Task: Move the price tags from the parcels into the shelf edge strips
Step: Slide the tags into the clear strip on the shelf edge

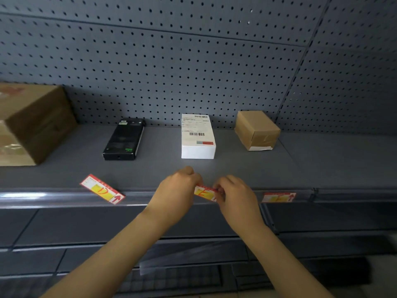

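Grey pegboard shelf, front edge strip. My left hand and right hand both pinch one price tag there.

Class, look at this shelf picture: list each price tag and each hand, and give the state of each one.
Left tag: loose, lying askew over the shelf edge.
Middle tag: pinched by both hands at the edge strip.
Right tag: seated in the strip.
Left hand: pinching the middle tag.
Right hand: pinching the middle tag.
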